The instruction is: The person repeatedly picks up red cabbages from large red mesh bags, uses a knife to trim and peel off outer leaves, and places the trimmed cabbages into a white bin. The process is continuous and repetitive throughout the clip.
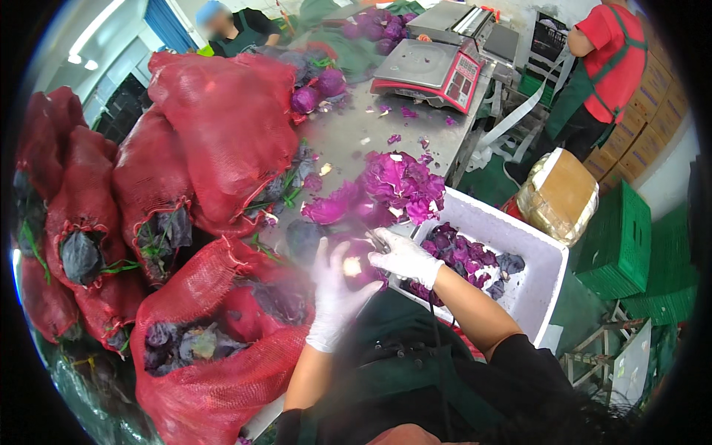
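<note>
Green apron (393, 363) cloth sits nearest, at six o'clock. Just above it is the cabbage (363, 277), purple and round, with a pale cut stem patch facing up. The white-gloved left hand (334, 285) cups it from nine o'clock, fingers spread over its side and thumb along its lower edge. The right hand (406, 258), also gloved, is closed around a small metal tool (380, 240) at the cabbage's two o'clock; the fingers hide most of that tool.

Going outward from the cabbage, loose leaves (400, 182) are heaped at one o'clock on the metal table (348, 141). At three o'clock a white bin (535, 285) holds more purple leaves, with green crates (615, 237) well beyond it. An opened red mesh sack (245, 389) lies at eight o'clock, dark cabbages showing inside; full sacks (230, 126) are piled toward ten. Past the leaves at one stands a red scale (434, 70). One co-worker (623, 55) in red is at two, another (243, 33) at eleven.
</note>
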Demonstrator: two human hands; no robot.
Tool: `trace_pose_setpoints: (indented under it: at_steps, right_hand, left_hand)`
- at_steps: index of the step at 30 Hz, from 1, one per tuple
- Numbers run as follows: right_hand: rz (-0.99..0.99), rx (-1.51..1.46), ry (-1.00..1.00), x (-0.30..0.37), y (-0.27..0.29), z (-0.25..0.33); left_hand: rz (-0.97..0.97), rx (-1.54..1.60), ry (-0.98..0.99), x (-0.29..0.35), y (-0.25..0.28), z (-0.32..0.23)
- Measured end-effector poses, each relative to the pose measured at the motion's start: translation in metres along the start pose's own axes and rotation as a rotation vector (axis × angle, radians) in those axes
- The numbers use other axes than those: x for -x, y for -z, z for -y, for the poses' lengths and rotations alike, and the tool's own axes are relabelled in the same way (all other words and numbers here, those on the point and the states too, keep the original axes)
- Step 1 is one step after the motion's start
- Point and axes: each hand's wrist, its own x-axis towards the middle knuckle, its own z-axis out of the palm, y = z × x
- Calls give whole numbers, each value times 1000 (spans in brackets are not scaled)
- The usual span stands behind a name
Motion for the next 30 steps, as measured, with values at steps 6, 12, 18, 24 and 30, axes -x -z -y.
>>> trace_pose_setpoints:
  at_steps: [6, 12, 18, 24, 30]
  right_hand:
    - [86, -44, -127, 11, 5, -27]
    - [-20, -131, -36, -2, 16, -9]
    - [-5, 5, 39, -26, -23, -28]
    - [52, -249, -161, -17, 1, -23]
    - [-181, -377, -311, -7, 21, -75]
  left_hand:
    - [-146, 145, 4, 1, -6, 26]
    - [-30, 125, -13, 6, 12, 20]
    - [-47, 124, -87, 6, 10, 33]
    - [13, 259, -127, -1, 10, 42]
    - [-71, 487, -112, 9, 7, 79]
